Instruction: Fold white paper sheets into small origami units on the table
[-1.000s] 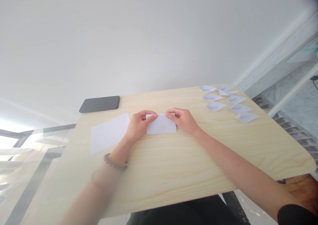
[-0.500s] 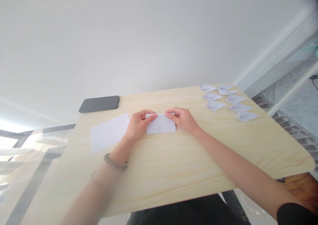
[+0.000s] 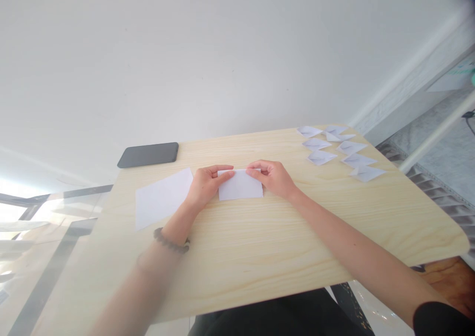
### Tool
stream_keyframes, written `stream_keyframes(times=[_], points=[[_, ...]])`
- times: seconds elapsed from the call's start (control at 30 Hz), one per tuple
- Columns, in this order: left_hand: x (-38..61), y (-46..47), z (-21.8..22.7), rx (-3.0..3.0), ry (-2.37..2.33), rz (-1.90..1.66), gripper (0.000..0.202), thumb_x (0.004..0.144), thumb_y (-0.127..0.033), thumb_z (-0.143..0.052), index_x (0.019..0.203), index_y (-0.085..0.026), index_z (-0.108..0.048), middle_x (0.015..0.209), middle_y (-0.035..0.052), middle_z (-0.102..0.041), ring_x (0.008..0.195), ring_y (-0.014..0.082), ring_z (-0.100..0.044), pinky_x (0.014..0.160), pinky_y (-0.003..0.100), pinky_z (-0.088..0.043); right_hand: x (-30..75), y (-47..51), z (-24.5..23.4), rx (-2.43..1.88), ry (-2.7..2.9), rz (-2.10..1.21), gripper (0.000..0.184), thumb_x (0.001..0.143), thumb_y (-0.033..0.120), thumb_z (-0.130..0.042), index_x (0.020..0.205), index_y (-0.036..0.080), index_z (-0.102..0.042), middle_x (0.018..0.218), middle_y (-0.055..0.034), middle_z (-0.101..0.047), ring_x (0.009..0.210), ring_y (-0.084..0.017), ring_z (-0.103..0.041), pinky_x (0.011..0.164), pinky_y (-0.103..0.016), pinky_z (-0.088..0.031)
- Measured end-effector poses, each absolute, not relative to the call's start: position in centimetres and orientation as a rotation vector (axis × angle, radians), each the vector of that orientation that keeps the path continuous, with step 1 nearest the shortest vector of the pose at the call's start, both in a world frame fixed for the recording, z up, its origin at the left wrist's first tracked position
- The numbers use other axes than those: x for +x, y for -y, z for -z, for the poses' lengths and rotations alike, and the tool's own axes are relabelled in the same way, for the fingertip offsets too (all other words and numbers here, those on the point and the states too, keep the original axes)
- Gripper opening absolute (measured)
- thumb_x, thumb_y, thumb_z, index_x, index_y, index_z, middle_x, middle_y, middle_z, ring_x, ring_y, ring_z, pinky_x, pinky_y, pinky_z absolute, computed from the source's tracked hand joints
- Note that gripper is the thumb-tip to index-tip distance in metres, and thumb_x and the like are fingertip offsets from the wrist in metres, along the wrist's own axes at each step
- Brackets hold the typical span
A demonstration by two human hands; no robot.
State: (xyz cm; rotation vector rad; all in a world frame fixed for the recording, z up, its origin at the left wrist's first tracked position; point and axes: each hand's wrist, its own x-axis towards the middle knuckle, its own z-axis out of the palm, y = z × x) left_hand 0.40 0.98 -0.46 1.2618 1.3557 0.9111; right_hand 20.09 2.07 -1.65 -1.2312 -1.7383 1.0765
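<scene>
A small white rectangle of paper (image 3: 241,187), apparently folded, is between my hands near the middle of the table. My left hand (image 3: 208,183) pinches its upper left part, thumb on the near face and fingers at the top edge. At the upper right, my right hand (image 3: 275,177) grips it in the same way, with the thumb close to the edge. The paper's lower edge faces me. A larger white sheet (image 3: 161,200) lies flat just left of my left hand, its right side partly behind that hand.
Several folded white paper pieces (image 3: 321,158) lie in loose columns at the table's far right. A dark phone (image 3: 148,155) rests at the far left corner. Behind the wooden table (image 3: 260,257) rises a white wall (image 3: 222,59).
Almost nothing differs. The left index finger looks slightly straighter along the paper's top edge; the paper and right hand stay in place.
</scene>
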Motion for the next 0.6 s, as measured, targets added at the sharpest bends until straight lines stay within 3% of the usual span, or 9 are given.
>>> stream_keyframes(times=[0.33,0.5,0.6], points=[[0.8,-0.9,0.4,1.282,-1.418,-0.913,0.036,0.061,-0.044,-0.067,0.083,-0.015,-0.07,0.061,0.0031,-0.063,0.057,0.0154,-0.055,0.047,0.023,-0.037,19.5,-1.9,1.6,-1.224,1.753,-1.013,0.022,0.076,0.038,-0.055,0.081,0.019,-0.065,0.082,-0.0022,-0.067,0.064,-0.013,-0.057,0.053,-0.023,-0.042],[1.0,-0.7,0.1,1.32,-1.43,-0.878,0.036,0.062,-0.044,-0.066,0.082,-0.016,-0.071,0.053,0.0006,-0.059,0.049,0.0136,-0.052,0.042,0.022,-0.032,18.6,-1.2,1.2,-1.224,1.777,-0.916,0.019,0.076,0.036,-0.055,0.078,0.02,-0.065,0.082,-0.0013,-0.068,0.079,-0.016,-0.061,0.071,-0.026,-0.044],[1.1,-0.6,0.1,1.362,-1.425,-0.876,0.035,0.062,-0.045,-0.065,0.082,-0.016,-0.072,0.05,-0.0007,-0.057,0.046,0.0122,-0.049,0.041,0.022,-0.03,18.3,-1.0,1.2,-1.226,1.771,-0.906,0.018,0.077,0.035,-0.054,0.077,0.02,-0.065,0.081,-0.0012,-0.068,0.08,-0.016,-0.061,0.073,-0.027,-0.045]])
